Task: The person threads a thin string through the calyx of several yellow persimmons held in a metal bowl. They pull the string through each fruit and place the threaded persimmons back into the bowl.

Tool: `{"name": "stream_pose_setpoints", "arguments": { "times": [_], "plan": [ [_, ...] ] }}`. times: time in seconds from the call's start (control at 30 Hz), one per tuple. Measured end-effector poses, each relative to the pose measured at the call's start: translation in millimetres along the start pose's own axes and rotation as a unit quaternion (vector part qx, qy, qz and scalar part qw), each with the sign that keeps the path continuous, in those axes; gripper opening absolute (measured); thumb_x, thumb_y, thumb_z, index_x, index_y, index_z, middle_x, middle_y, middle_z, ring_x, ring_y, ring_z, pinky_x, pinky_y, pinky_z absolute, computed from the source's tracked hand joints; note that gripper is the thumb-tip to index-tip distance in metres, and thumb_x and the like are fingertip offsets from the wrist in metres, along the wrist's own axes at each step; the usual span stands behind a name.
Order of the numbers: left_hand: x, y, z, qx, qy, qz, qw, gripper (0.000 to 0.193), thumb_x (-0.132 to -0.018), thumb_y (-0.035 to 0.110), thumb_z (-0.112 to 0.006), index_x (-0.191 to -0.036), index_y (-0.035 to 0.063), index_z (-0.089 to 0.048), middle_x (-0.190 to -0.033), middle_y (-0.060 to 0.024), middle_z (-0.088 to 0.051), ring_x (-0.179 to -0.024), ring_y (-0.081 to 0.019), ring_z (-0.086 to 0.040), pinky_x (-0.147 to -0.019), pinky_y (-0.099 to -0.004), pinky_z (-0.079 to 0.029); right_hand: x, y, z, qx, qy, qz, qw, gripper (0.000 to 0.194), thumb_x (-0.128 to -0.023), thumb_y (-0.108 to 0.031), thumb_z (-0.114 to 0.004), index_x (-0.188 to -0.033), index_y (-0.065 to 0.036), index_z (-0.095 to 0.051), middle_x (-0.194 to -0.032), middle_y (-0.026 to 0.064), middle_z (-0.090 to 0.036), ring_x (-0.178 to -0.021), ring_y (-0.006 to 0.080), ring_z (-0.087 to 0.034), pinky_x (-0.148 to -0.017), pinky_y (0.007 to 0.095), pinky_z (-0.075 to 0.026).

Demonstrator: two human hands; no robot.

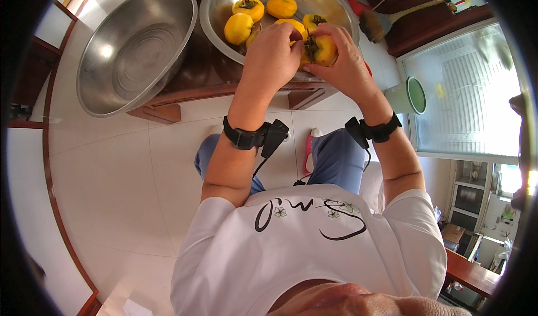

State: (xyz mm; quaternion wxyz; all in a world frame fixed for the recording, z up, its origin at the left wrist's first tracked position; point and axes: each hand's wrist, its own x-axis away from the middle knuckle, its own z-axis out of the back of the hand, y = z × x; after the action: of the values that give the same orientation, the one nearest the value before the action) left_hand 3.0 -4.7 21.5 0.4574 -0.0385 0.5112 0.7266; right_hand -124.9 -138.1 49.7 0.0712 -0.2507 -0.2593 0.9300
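Note:
A yellow persimmon (327,50) with a dark, leafy calyx and stem is held in my right hand (346,61), fingers over its far side and thumb on its near side. My left hand (273,57) has thumb and forefinger pinched together just left of the calyx; whether anything small is between them cannot be told. Both hands are over the near part of a wide steel basin (210,22). Several more persimmons (282,6) lie in that basin, some partly hidden by my hands. Another steel basin (145,51), empty, stands tilted to the left.
The basins are on a dark wooden table (201,74). A green bin (405,95) stands on the floor at the right, near a frosted glass door (462,93). A brush (374,27) lies beyond the table's right side. Greenish items show behind the basins.

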Motion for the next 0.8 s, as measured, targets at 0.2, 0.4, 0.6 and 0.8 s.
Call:
{"name": "stream_pose_setpoints", "arguments": {
  "times": [0.2,0.4,0.6,0.8],
  "plan": [
    [-1.6,-1.0,-6.3,0.009,0.000,-0.002,1.000,0.012,-0.086,0.011,-0.068,-0.093,0.0008,-0.068,-0.095,-0.0170,-0.069,-0.091,-0.0374,-0.067,-0.078,-0.0456,-0.053,2.7,3.1,-1.5,0.010,0.008,0.025,1.000,0.063,-0.071,-0.016,-0.089,-0.124,-0.008,-0.057,-0.131,0.0157,-0.055,-0.126,0.0362,-0.053,-0.107,0.0418,-0.045],
    [0.7,-2.1,-6.7,0.001,-0.031,0.016,0.999,0.015,-0.086,0.013,-0.069,-0.094,0.0009,-0.068,-0.095,-0.0168,-0.070,-0.091,-0.0370,-0.067,-0.079,-0.0455,-0.054,-0.4,16.0,-1.9,-0.024,0.021,0.036,0.999,0.042,-0.087,-0.014,-0.076,-0.125,-0.006,-0.060,-0.124,0.0168,-0.060,-0.116,0.0342,-0.061,-0.100,0.0375,-0.050],
    [-1.7,-2.7,-8.0,0.024,-0.005,0.025,0.999,0.014,-0.086,0.011,-0.069,-0.095,0.0002,-0.067,-0.095,-0.0166,-0.070,-0.090,-0.0363,-0.068,-0.079,-0.0442,-0.054,1.4,23.5,-6.0,-0.132,-0.004,-0.082,0.988,0.034,-0.099,-0.004,-0.063,-0.132,-0.004,-0.056,-0.129,0.0069,-0.059,-0.114,0.0134,-0.058,-0.091,0.0276,-0.054],
    [-1.3,-2.4,-6.7,0.020,-0.026,0.020,0.999,0.014,-0.087,0.011,-0.069,-0.095,0.0009,-0.067,-0.096,-0.0159,-0.070,-0.091,-0.0351,-0.069,-0.078,-0.0430,-0.054,-3.8,23.2,-6.8,-0.089,0.039,-0.015,0.995,0.041,-0.092,-0.009,-0.061,-0.132,-0.004,-0.060,-0.121,0.0191,-0.062,-0.113,0.0326,-0.063,-0.097,0.0359,-0.051]
  ]
}}
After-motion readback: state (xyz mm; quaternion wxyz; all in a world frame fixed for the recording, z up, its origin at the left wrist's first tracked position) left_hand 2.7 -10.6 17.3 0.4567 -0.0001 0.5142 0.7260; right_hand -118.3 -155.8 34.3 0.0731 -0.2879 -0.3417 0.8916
